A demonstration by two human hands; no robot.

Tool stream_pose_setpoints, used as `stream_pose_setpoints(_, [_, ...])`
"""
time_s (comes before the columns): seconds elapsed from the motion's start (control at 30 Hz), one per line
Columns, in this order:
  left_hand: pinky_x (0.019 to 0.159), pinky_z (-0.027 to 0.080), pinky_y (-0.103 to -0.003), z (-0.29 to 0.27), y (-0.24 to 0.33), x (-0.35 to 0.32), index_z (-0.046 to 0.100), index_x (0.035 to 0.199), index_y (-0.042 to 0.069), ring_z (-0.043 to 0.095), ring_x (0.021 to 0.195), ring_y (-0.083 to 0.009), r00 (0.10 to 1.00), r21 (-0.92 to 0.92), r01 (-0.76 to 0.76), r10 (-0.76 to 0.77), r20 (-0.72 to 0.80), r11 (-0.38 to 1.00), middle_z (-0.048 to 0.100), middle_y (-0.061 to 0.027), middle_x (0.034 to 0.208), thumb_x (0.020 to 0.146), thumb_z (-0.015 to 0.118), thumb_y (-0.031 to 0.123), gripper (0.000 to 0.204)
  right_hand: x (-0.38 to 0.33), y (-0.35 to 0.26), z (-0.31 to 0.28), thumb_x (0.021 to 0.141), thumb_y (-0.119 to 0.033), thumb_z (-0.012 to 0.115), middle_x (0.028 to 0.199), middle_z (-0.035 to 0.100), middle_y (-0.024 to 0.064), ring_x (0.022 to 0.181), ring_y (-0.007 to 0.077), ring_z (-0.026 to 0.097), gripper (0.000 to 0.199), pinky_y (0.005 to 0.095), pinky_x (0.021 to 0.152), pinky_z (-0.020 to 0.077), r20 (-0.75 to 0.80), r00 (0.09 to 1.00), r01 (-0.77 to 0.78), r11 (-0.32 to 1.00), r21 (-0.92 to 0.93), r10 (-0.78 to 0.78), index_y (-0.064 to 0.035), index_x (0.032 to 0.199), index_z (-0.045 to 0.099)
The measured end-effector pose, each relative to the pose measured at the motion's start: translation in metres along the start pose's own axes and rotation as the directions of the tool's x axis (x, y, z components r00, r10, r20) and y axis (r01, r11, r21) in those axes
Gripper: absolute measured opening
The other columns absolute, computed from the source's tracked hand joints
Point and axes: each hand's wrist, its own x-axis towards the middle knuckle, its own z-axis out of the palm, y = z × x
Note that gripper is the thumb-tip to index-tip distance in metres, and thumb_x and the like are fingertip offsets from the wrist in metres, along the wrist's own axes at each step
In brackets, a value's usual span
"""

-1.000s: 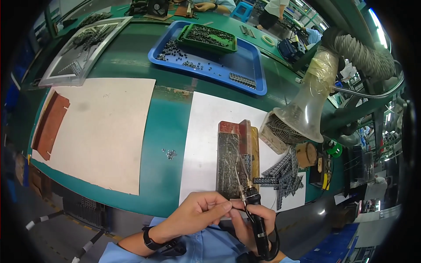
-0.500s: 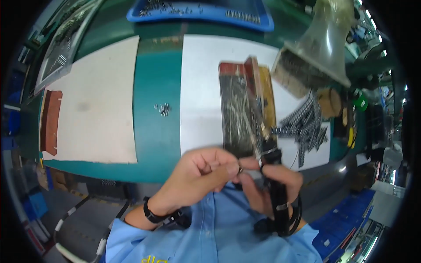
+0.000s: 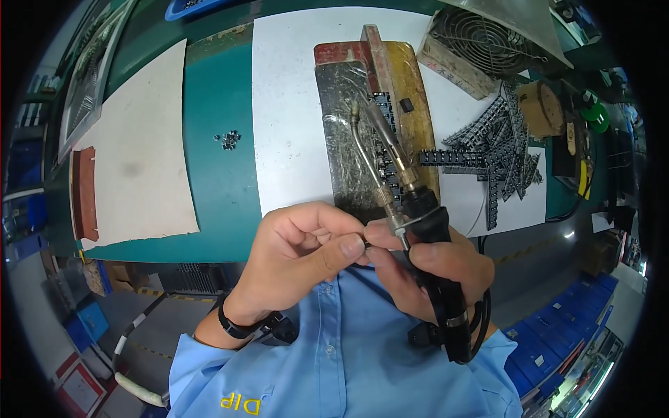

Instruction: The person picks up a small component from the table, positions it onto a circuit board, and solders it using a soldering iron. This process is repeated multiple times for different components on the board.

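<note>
Head view, only one there is. The person's left hand (image 3: 300,254) has its fingers (image 3: 352,247) pinched together on something tiny and dark right at the collar of a soldering iron (image 3: 418,230), too small to tell what it is. The right hand (image 3: 428,268) is wrapped around the iron's black handle, fingers closed tight on it, with the metal shaft and a thin bent feed tube pointing up and away from the fingers over the work.

Just beyond the fingertips there's a silvery, solder-splattered plate (image 3: 348,132) with a yellow and red strip along its far side, lying on a white sheet (image 3: 289,118). All of that sits on a green bench (image 3: 212,174). Off to the left of the fingers is a little cluster of small metal bits (image 3: 228,139), then a tan paper sheet (image 3: 136,153) with a reddish-brown strip (image 3: 85,191) at its edge. To the right of the fingers, a heap of black pin-header strips (image 3: 498,150), and further back a small fan in a box (image 3: 481,45). A blue tray (image 3: 182,8) peeks in at the top. Blue bins (image 3: 550,348) sit on the floor at lower right.
</note>
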Motion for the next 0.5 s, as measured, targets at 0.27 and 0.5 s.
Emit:
stream_pose_setpoints(0.27, [0.052,0.040,-0.019,0.014,-0.015,0.008,0.057,0.087,-0.003,0.052,0.061,-0.0081,0.993,-0.011,-0.118,0.118,-0.025,0.993,0.062,-0.0104,0.078,0.082,0.061,0.010,0.015,-0.024,0.024,-0.017,0.078,-0.010,0.057,0.103,0.055,0.0156,0.097,0.0165,0.054,0.043,0.0275,0.084,0.0454,-0.044,0.999,0.010,0.996,0.089,-0.007,-0.0069,0.119,0.043])
stream_pose_setpoints(0.5, [0.058,0.046,-0.023,0.015,-0.022,0.016,0.057,0.087,-0.003,0.059,0.070,-0.0154,0.811,0.503,-0.566,0.552,0.195,0.654,0.062,-0.0120,0.081,0.074,0.065,-0.004,0.015,-0.032,0.025,-0.009,0.076,-0.009,0.058,0.101,0.055,0.0156,0.093,0.0177,0.055,0.040,0.0280,0.080,0.0462,-0.128,0.992,-0.002,0.993,0.119,0.018,-0.0065,0.114,0.045])
